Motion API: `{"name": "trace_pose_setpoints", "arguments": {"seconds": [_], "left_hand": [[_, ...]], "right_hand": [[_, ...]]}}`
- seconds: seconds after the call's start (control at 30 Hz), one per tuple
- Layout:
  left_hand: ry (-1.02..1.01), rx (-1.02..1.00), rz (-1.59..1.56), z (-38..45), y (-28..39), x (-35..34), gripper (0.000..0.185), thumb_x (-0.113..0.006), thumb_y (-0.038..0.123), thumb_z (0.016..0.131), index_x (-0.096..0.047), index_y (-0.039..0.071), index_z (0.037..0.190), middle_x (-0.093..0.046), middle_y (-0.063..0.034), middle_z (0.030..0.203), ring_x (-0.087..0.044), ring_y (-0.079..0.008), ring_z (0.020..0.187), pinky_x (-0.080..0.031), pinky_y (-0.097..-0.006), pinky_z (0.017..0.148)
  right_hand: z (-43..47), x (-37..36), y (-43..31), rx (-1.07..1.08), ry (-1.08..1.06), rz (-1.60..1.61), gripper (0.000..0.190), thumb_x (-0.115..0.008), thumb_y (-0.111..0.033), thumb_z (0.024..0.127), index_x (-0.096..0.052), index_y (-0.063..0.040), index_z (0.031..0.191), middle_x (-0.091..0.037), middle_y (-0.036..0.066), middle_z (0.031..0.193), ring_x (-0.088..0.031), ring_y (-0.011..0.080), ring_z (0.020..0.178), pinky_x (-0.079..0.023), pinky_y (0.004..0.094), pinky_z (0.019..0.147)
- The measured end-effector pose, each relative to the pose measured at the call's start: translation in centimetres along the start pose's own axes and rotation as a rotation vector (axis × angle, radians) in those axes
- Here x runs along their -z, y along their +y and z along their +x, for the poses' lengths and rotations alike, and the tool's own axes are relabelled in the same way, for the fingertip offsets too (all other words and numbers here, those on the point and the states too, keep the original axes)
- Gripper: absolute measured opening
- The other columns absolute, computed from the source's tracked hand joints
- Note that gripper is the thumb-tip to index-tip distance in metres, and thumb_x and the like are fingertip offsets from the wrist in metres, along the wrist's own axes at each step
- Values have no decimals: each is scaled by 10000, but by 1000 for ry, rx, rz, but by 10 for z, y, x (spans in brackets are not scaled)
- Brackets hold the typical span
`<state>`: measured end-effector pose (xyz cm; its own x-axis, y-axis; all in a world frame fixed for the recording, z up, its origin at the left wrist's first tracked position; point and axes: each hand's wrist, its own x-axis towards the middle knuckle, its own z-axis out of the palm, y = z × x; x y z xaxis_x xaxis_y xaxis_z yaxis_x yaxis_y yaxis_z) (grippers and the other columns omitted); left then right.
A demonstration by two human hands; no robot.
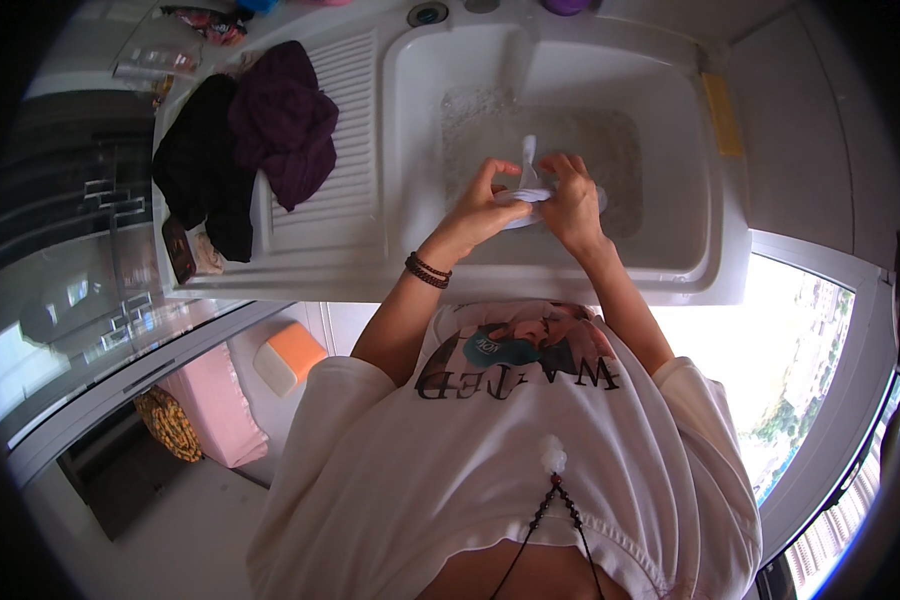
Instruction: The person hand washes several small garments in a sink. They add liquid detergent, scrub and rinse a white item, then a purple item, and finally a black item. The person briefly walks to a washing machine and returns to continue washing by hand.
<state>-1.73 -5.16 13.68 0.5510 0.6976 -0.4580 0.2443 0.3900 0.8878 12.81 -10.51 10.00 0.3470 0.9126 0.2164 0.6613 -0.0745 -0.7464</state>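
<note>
Both hands are over the basin of a white laundry sink (671, 187) that holds cloudy, sudsy water (472, 112). My left hand (484, 202) pinches a small white cloth (525, 196) between thumb and fingers, its index finger raised. From the other side my right hand (572, 196) grips the same cloth, knuckles up. A narrow strip of the cloth sticks up between the hands, and another part shows beyond the right hand. What kind of garment it is, I cannot tell.
On the ribbed drainboard (352, 135) to the left lie a purple cloth (289, 124) and a black garment (202, 165). A dark phone-like object (178, 250) sits at its near left corner. A yellow cloth (720, 112) hangs on the right rim.
</note>
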Motion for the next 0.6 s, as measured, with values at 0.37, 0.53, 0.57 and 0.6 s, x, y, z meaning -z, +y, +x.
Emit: {"name": "trace_pose_setpoints", "arguments": {"seconds": [0.37, 0.53, 0.57, 0.6], "left_hand": [[581, -370, 801, 20, -13, -2, 346, -605, -11, 731, -469, 68, 1039, -618, -148, 786, -623, -262, 720, -478, -371, 602], [354, -38, -14, 19, 2, 0, 400, -511, -109, 742, -472, 71, 1097, -583, -108, 903, -576, -157, 825, -476, -292, 671], [319, -28, -89, 15, 7, -3, 407, -494, -117, 750, -462, 72, 1109, -580, -108, 913, -571, -146, 822, -475, -282, 675], [267, 17, -160, 13, 10, -4, 416, -496, -84, 764, -438, 76, 1144, -569, -96, 899, -557, -125, 801, -463, -263, 654]], "right_hand": [[3, 11, -36, -455, -130, 580, 314, -580, 49, 688, -540, -37, 988, -582, 139, 733, -624, 277, 735, -476, 337, 651], [11, 14, -30, -338, -158, 218, 379, -692, -28, 650, -555, -31, 1003, -568, 115, 745, -593, 211, 692, -474, 305, 636], [12, 12, -21, -321, -160, 176, 389, -709, -42, 643, -560, -31, 1003, -569, 115, 753, -585, 204, 686, -474, 303, 633], [14, 11, -18, -343, -175, 229, 382, -708, -41, 643, -567, -34, 998, -570, 117, 755, -582, 205, 683, -473, 302, 632]]}}
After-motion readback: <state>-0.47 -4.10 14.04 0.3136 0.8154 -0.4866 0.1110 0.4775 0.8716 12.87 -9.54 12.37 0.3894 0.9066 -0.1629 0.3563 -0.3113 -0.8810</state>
